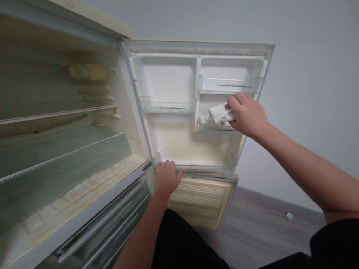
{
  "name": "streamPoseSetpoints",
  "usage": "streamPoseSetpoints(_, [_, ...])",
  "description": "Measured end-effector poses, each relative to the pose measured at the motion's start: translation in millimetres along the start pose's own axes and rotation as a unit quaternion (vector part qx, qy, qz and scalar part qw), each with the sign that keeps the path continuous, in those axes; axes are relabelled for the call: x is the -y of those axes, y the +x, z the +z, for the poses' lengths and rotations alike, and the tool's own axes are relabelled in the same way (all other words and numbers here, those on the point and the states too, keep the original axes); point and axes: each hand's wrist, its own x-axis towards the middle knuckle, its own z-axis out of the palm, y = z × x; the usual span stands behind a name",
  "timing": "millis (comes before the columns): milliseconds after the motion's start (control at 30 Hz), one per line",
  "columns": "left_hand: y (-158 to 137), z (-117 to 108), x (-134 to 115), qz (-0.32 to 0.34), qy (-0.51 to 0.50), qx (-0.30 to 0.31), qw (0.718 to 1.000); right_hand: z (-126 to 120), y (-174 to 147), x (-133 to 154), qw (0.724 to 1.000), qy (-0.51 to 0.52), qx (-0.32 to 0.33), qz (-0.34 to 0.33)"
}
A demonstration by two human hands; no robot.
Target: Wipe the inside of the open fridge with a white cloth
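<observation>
A white refrigerator door (180, 140) stands open, with clear plastic shelves on its inner side. My right hand (247, 113) is closed on a crumpled white wipe (219, 114), which hangs at the middle right door shelf (205, 125). Above it sits the upper right door shelf (219, 84). My left hand (167, 176) has its fingers hooked over the front of the bottom door shelf (200, 169), near the hinge side, with the thumb sticking out. Whether the wipe touches the shelf is hard to make out.
To the left is the open fridge compartment, with a glass shelf (59, 114), a clear drawer (77, 155) and a yellow lamp cover (89, 72). Below are freezer drawers (112, 224) and an open lower door (201, 196). A small white object (289, 216) lies on the wooden floor (258, 227).
</observation>
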Motion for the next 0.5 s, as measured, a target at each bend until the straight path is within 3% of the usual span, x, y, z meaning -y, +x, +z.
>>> streamPoseSetpoints(100, [0,0,-3,-0.003,-0.005,0.003,1.0,14,-27,32,0.994,0.043,-0.094,-0.044])
streamPoseSetpoints(233, [0,-1,-3,-0.004,-0.007,0.01,1.0,69,-37,84,0.986,0.077,-0.124,-0.078])
streamPoseSetpoints(367, [0,0,0,0.005,0.004,0.007,1.0,111,-24,125,0.986,0.106,-0.119,-0.045])
streamPoseSetpoints(500, [0,0,0,0.001,0.017,-0.001,1.0,119,-24,136,0.983,0.123,-0.125,0.058])
